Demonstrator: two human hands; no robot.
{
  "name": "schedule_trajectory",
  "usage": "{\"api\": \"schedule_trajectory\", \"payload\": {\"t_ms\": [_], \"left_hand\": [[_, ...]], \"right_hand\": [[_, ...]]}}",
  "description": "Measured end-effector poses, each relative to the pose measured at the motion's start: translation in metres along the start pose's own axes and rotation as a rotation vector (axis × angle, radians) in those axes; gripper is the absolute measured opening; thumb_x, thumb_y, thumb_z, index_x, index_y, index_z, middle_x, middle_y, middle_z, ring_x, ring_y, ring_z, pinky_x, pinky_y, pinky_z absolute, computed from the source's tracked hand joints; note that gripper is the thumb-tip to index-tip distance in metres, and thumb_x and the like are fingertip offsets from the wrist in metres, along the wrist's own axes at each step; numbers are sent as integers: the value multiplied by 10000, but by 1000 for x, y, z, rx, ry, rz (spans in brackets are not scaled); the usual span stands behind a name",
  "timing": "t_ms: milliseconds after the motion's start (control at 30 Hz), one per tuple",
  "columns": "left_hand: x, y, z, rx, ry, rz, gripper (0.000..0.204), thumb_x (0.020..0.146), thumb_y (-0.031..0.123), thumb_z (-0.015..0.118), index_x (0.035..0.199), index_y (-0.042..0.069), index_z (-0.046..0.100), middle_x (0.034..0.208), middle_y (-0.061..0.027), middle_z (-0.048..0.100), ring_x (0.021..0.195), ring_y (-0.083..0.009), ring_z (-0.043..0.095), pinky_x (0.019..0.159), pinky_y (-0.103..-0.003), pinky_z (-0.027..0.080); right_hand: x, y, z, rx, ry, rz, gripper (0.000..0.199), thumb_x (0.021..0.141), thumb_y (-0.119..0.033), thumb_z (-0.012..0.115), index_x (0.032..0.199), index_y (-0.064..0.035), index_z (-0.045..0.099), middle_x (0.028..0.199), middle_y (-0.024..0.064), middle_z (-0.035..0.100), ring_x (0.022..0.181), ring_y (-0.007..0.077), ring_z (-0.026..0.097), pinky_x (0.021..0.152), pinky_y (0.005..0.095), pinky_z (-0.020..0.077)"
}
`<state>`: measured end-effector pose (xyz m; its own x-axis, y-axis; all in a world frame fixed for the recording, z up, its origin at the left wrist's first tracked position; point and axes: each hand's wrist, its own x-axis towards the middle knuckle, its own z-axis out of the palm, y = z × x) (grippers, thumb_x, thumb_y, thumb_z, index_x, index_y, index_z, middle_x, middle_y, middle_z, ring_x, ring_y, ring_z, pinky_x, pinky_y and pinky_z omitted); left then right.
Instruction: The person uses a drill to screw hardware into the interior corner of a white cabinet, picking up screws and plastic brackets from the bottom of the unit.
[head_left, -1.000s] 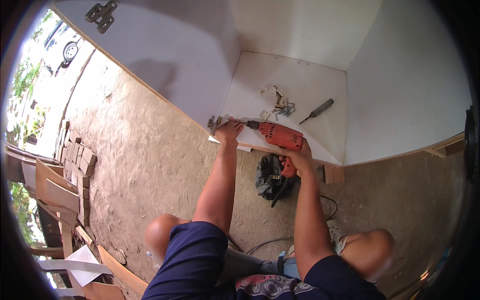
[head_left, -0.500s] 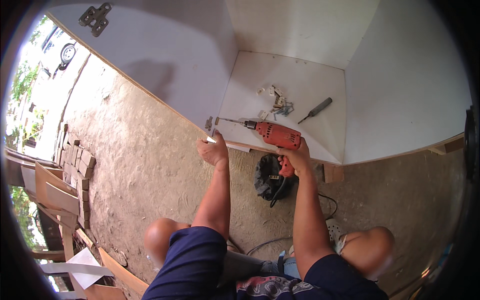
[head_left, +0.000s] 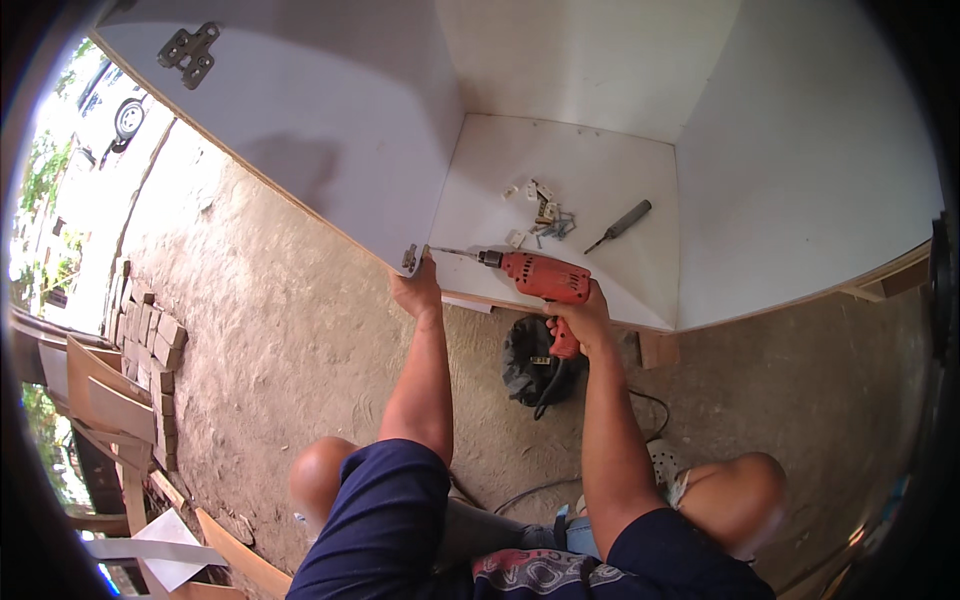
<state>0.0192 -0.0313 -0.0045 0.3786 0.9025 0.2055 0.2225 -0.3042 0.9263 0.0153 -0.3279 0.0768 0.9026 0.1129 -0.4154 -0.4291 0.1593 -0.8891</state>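
Note:
My right hand [head_left: 584, 318] is closed round the handle of a red corded power drill [head_left: 547, 277]. Its long thin bit points left, toward the inside of a white cabinet's left side panel [head_left: 330, 150]. My left hand [head_left: 418, 290] grips that panel's front edge, with a fingertip up close to the bit's tip; its other fingers are hidden. Right beside this fingertip is a small metal hinge plate [head_left: 409, 258] on the panel. Higher on the same panel sits another hinge plate [head_left: 188, 54].
White fittings [head_left: 541, 190] and loose screws [head_left: 558, 226] lie on the cabinet's bottom board, left of a grey-handled screwdriver [head_left: 618, 225]. Below the drill, a dark bag [head_left: 525, 365] rests on the ground near the drill's cord. Stacked bricks [head_left: 150, 340] and wood offcuts [head_left: 115, 400] are at the left.
My left hand has closed onto the panel edge, its fingertip rising to the bit's tip. The drill in my right hand appears slightly further left, as the whole view shifted a little.

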Motion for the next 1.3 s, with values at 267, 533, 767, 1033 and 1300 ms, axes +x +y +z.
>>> {"api": "schedule_trajectory", "payload": {"t_ms": [267,533,767,1033,1300], "left_hand": [[-1,-3,1,61,5,-29,431,807,278,929,1130,53,753,1089,-102,817,1003,-258,788,901,-397,595],[1,-9,4,-73,7,-37,416,803,243,939,1113,37,754,1082,-90,818,992,-233,785,903,-384,598],[0,-7,4,-40,4,-17,397,815,211,928,1121,28,753,1074,-90,816,992,-225,780,903,-380,596],[5,-8,3,-124,3,-28,415,818,197,928,1147,32,736,1120,-90,805,1021,-219,767,923,-373,589],[0,-3,3,-104,-7,-54,400,819,172,927,1141,27,738,1110,-85,807,1007,-207,767,919,-365,593]], "right_hand": [[4,0,-4,-33,-43,38,436,785,96,807,1157,5,600,933,117,739,571,176,674,487,334,569],[6,0,-1,-39,-57,47,466,788,91,809,1175,1,565,944,131,739,581,178,677,492,340,575],[7,-1,2,-33,-71,29,503,775,97,806,1195,1,546,940,133,744,574,181,676,496,343,577],[7,-2,10,-38,-80,21,501,766,89,815,1194,13,564,906,127,730,572,188,679,490,345,578],[14,1,2,-110,-157,37,539,789,84,818,1251,13,551,984,134,732,603,200,690,509,352,587]]}}
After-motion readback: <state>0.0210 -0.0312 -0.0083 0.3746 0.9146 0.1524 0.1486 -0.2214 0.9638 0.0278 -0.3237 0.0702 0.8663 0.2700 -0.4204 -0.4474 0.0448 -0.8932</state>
